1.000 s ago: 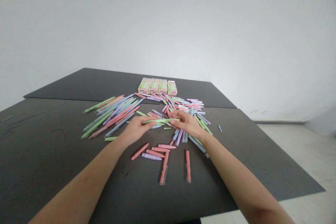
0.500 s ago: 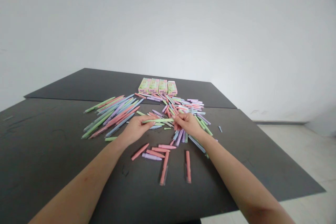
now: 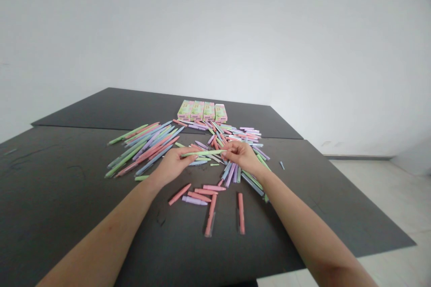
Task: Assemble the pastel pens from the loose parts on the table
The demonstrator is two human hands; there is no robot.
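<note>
A light green pen point(image 3: 204, 154) spans the gap between my hands, lying roughly level above the table. My left hand point(image 3: 175, 163) is closed on its left end. The fingers of my right hand point(image 3: 241, 156) pinch the other end. Under and around the right hand lies a loose heap of pastel pen parts point(image 3: 232, 172). Close beyond the left hand is a row of long pens point(image 3: 144, 148) in green, red, blue and purple. Nearer me, several short red barrels point(image 3: 203, 192) and a purple one point(image 3: 194, 200) rest on the table.
Small printed boxes point(image 3: 197, 110) stand side by side at the back of the dark table point(image 3: 67, 202). Two red pieces with clear clips point(image 3: 241, 213) lie near the front. A small blue part point(image 3: 282, 165) sits alone to the right. A pale wall rises behind.
My right hand has shifted slightly, and the right end of the green pen sits a little higher. A bluish tip that showed above the right hand is no longer visible. My left hand stays almost still.
</note>
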